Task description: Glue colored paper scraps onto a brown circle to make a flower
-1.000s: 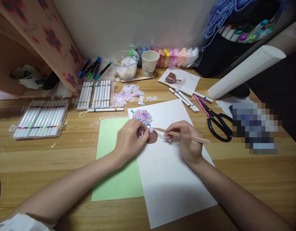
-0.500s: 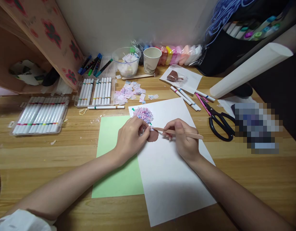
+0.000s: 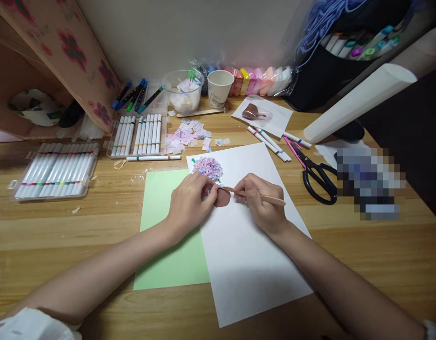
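A white sheet [image 3: 253, 264] lies partly over a green sheet [image 3: 168, 264]. Near its top is a round cluster of pink, purple and blue paper bits [image 3: 208, 168], and below that a flat brown shape [image 3: 222, 198]. My right hand [image 3: 262, 203] is closed on a flat wooden stick [image 3: 271, 199], whose left tip reaches the upper edge of the brown shape. My left hand [image 3: 191, 203] rests beside the brown shape, thumb and fingers pinched at the stick's tip; what they pinch, possibly a small pale scrap, is too small to make out.
Marker cases [image 3: 55, 170] stand at the left. Behind the sheets are torn paper scraps [image 3: 188, 134], a plastic bowl [image 3: 184, 97] and a paper cup [image 3: 220, 89]. Black-handled scissors [image 3: 319, 182], loose markers [image 3: 269, 142] and a white paper roll [image 3: 359, 104] are at the right.
The stick's tip has moved left to my left fingertips, and my right hand has come closer to my left. The whole view has shifted slightly.
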Motion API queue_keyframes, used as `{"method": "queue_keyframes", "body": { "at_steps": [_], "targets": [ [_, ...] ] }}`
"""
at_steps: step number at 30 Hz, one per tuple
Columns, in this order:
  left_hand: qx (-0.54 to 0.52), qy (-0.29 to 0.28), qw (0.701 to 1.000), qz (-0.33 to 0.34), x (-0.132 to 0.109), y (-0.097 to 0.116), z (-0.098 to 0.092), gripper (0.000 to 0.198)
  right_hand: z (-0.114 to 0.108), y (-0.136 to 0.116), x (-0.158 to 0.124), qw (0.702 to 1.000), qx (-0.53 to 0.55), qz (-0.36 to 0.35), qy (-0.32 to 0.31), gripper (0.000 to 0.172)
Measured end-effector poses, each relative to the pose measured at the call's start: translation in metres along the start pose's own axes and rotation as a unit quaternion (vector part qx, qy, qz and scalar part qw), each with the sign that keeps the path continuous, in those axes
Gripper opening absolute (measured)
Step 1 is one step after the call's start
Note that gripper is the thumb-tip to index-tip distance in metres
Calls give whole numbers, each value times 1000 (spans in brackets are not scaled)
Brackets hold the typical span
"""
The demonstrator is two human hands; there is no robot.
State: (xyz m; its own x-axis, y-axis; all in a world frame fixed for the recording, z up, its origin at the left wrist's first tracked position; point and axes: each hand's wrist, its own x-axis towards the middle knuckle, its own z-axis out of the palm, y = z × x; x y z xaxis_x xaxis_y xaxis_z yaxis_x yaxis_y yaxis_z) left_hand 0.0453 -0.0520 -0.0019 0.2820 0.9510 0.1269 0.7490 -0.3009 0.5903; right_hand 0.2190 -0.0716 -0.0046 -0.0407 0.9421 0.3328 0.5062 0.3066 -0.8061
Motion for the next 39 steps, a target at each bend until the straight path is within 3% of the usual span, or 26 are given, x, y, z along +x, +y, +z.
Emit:
{"method": "queue_keyframes", "body": {
  "at_steps": [7, 20, 27, 30, 34, 39],
  "targets": [
    [-4, 2, 1000, -4, 0, 0, -1, 13, 4, 4, -4, 993, 85, 37, 78, 43],
    [-11, 1, 1000, -3, 0, 1, -2, 14, 4, 5, -2, 994, 88, 61, 30, 43],
    [-13, 2, 1000, -5, 0, 1, -2, 14, 2, -2, 1, 1000, -4, 21, 1, 45],
    [-18, 1, 1000, 4, -1, 2, -2, 12, 4, -7, 6, 996, 40, 79, 15, 44],
    [-22, 3, 1000, 9, -1, 2, -3, 9, 9, -6, 10, 968, 167, 174, 67, 45],
    [-19, 0, 1000, 3, -1, 2, -3, 10, 8, 1, 12, 938, 241, 215, 128, 48]
  ]
}}
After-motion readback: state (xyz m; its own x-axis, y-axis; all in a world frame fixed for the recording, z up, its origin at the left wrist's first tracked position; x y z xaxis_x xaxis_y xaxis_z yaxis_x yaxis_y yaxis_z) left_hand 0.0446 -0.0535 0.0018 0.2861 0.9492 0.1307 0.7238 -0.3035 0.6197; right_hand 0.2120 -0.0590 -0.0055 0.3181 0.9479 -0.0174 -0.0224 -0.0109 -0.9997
